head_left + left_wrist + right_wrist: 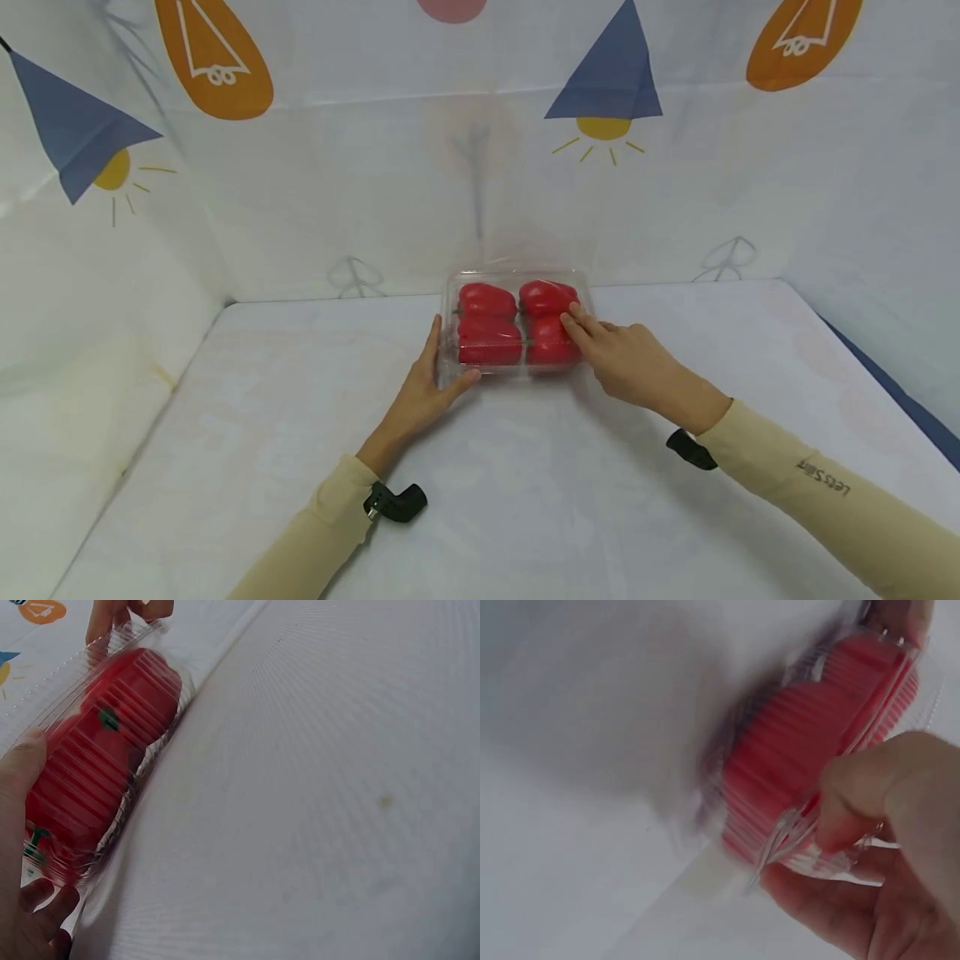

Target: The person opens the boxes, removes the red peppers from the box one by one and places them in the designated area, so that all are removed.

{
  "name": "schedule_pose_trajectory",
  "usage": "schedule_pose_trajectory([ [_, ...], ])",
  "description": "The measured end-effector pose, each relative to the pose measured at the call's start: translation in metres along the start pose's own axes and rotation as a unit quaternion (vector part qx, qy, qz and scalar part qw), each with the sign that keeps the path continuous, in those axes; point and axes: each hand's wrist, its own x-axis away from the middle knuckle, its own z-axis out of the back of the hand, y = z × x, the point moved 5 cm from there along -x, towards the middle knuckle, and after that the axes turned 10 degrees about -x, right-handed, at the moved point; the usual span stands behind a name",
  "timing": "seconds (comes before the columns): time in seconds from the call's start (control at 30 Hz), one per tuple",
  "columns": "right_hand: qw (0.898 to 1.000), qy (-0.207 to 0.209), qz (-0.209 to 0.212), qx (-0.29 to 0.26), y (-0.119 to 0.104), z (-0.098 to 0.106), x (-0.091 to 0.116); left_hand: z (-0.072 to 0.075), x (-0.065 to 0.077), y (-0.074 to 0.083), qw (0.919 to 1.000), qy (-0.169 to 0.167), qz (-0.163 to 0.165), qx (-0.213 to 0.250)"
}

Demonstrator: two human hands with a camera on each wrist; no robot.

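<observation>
A clear plastic clamshell box (525,371) of red bell peppers (487,337) sits near the back edge of the white table. Green stems show through its ribbed wall in the left wrist view. My left hand (420,400) holds the box's left end, thumb at the front corner and fingers along the side. At the right end, my right hand (630,358) pinches the box's rim. The right wrist view shows the right thumb and fingers (817,907) on either side of that plastic edge, somewhat blurred.
White cloth walls (375,192) printed with lamps, blue triangles and orange shapes rise behind and beside the table (510,492). Each wrist wears a black band-mounted device, one (397,503) on the left and another (692,450) on the right. A dark blue strip (892,392) runs along the table's right edge.
</observation>
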Motion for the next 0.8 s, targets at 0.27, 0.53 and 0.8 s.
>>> schedule_pose_trajectory([
  [0.27,0.996,0.007,0.001,-0.091,0.011,0.004,0.007,0.000,-0.002,0.000,1.0000,-0.001,0.002,-0.003],
  [0.53,0.990,0.018,0.013,-0.139,0.017,0.003,0.010,0.000,-0.001,-0.001,1.0000,-0.001,0.005,-0.001],
  [0.8,0.984,0.045,0.024,-0.172,0.021,0.000,0.014,0.001,0.000,-0.001,1.0000,0.003,0.003,0.003],
])
